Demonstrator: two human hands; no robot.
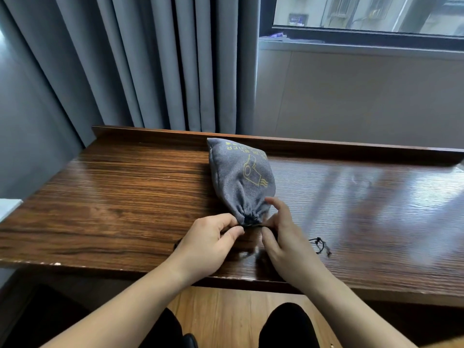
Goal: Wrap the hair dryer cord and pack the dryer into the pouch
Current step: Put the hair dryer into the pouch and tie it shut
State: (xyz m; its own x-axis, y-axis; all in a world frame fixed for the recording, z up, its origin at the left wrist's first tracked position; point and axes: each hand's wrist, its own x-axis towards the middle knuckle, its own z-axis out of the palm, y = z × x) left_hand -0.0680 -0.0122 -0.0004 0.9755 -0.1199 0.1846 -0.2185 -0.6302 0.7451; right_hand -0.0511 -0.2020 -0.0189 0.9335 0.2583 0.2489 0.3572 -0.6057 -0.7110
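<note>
A grey fabric pouch with a yellow hair dryer print lies bulging on the dark wooden desk, its gathered mouth pointing toward me. The dryer itself is hidden inside. My left hand pinches the black drawstring at the left of the cinched mouth. My right hand pinches the drawstring at the right of the mouth. A knotted black cord end trails on the desk to the right of my right hand.
The desk has a raised back lip just behind the pouch. Grey curtains hang behind the desk on the left, and a window sits above on the right. My knees and the wooden floor show below the front edge.
</note>
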